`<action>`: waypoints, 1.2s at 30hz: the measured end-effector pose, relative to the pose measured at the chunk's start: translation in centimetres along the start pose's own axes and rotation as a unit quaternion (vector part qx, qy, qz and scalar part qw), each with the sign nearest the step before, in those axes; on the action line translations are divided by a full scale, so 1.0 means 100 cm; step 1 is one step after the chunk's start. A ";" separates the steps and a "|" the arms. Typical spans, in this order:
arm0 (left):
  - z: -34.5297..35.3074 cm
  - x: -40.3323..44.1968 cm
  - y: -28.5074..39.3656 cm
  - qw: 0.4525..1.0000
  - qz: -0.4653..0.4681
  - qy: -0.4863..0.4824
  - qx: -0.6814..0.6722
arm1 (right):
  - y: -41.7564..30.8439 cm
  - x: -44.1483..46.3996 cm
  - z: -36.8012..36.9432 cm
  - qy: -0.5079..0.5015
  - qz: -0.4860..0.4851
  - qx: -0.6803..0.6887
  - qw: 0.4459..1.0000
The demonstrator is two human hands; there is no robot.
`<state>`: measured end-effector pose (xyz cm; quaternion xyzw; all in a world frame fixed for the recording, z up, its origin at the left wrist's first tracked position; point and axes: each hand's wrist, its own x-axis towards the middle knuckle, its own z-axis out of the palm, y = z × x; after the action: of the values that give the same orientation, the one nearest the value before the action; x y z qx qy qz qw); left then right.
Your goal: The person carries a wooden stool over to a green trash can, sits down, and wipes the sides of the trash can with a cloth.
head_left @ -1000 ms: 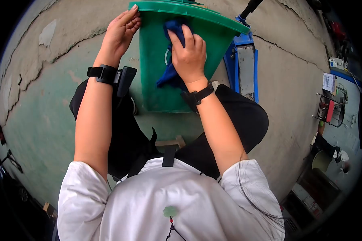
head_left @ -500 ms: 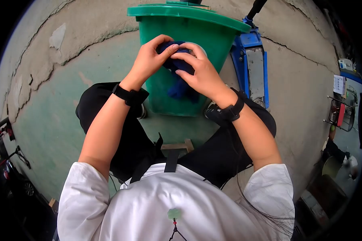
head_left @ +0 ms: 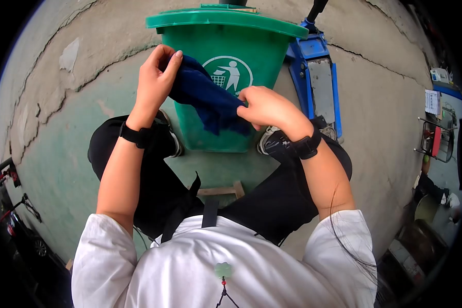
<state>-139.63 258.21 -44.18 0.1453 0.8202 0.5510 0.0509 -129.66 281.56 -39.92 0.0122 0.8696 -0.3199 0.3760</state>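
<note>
Your left hand [head_left: 158, 77], in the upper left of the frame, was narrowed in a pinch, thumb and bent fingers closed on one end of the blue cloth [head_left: 203, 97]. Your right hand [head_left: 272, 107], right of centre, had its fingers curled in on the other end, palm turned down. That put the cloth at upper centre, slung on a slant between the two grips, high at the left and low at the right. Holding it by opposite ends seemed to be what spread it out rather than leaving it bunched, though its lower edge sagged in loose folds. Behind it stood the green bin [head_left: 190, 43], upright on the floor [head_left: 61, 149], with the white emblem [head_left: 233, 75] on its front facing you and partly covered by the cloth; whether the cloth touched the bin wall, you could not tell from this angle. Your shoes [head_left: 175, 141] were set to either side of the bin's base, knees apart, which likely brought its front within easy reach of both arms. The blue floor jack [head_left: 321, 90] lay just beside the bin at upper right, outside the space where your hands met the cloth.
</note>
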 end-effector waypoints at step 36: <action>0.029 -0.024 -0.009 0.923 0.261 -0.182 0.217 | 0.071 0.055 0.068 0.461 -0.260 -0.288 0.798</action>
<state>-136.81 259.74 -46.33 0.4598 0.8293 0.3170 0.0207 -127.31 282.14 -50.91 -0.1768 0.9627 -0.0970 -0.1804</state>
